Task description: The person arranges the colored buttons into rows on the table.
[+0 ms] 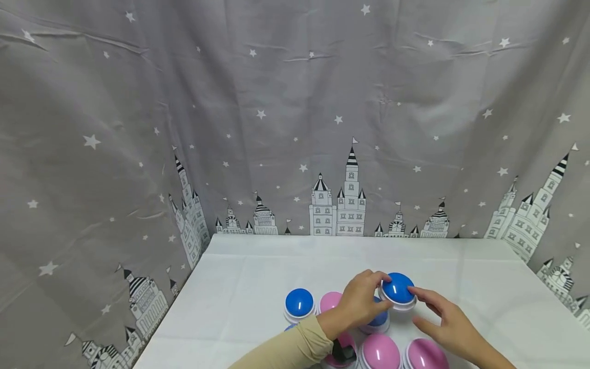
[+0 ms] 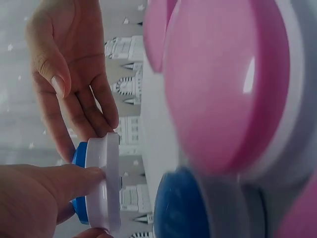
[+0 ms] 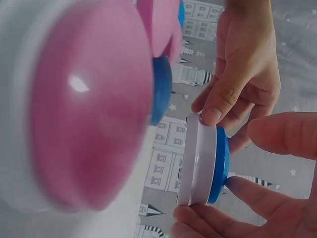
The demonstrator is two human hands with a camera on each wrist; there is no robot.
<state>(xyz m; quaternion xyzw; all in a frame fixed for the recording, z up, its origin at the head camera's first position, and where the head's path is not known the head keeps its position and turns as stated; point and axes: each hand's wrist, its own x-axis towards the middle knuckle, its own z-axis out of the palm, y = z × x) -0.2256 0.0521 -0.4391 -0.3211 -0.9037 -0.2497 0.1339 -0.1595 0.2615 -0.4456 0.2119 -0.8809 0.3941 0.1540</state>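
My left hand (image 1: pixel 360 301) grips a blue dome push button (image 1: pixel 398 288) with a round white base, raised above the table. In the left wrist view its thumb lies along the white base (image 2: pixel 103 183). My right hand (image 1: pixel 448 322) is at the button's right side, index fingertip on the blue dome (image 3: pixel 221 166). Its thumb stands apart, and other fingers reach the base's edge in the right wrist view. Just behind the left hand's fingers sits another blue button (image 1: pixel 380 320), partly covered.
On the white table (image 1: pixel 258 261) stand a blue button (image 1: pixel 299 302) at the left and a pink one (image 1: pixel 330 300) beside it. Nearer are pink buttons (image 1: pixel 381 352), one partly under my left wrist. A grey castle-print curtain (image 1: pixel 286 128) hangs behind the table.
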